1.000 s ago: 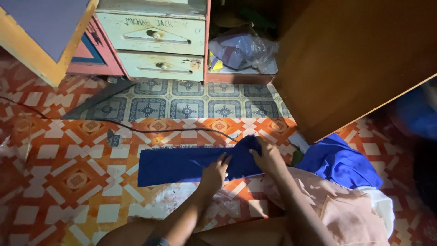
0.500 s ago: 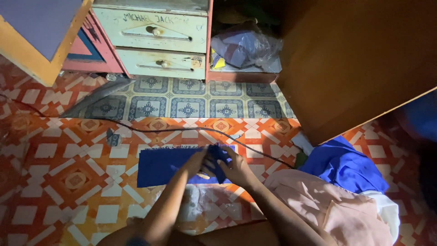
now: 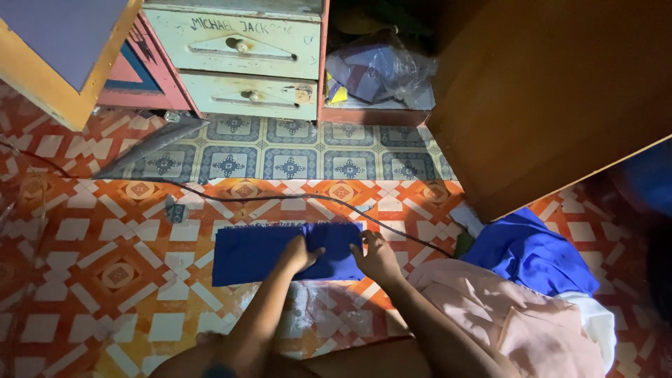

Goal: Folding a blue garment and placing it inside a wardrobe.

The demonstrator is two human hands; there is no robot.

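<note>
Folded over since the earlier frame, the flat rectangular blue cloth (image 3: pixel 255 252) at lower centre is pressed by the left hand (image 3: pixel 299 253) and right hand (image 3: pixel 376 256) (fingers flat, loosely spread), and the fold could be dragged askew if pressure is uneven.

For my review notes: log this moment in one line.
left hand: flat on blue cloth | right hand: at cloth's right edge | cloth: folded, on floor

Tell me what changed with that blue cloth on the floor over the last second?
The right end of the flat blue cloth was folded over leftward, so it now lies shorter. The left hand presses flat on the fold, and the right hand has let go of the raised end and rests at the new right edge. The pile of blue and pink clothes, the black cable and the pale drawers stayed put.
</note>
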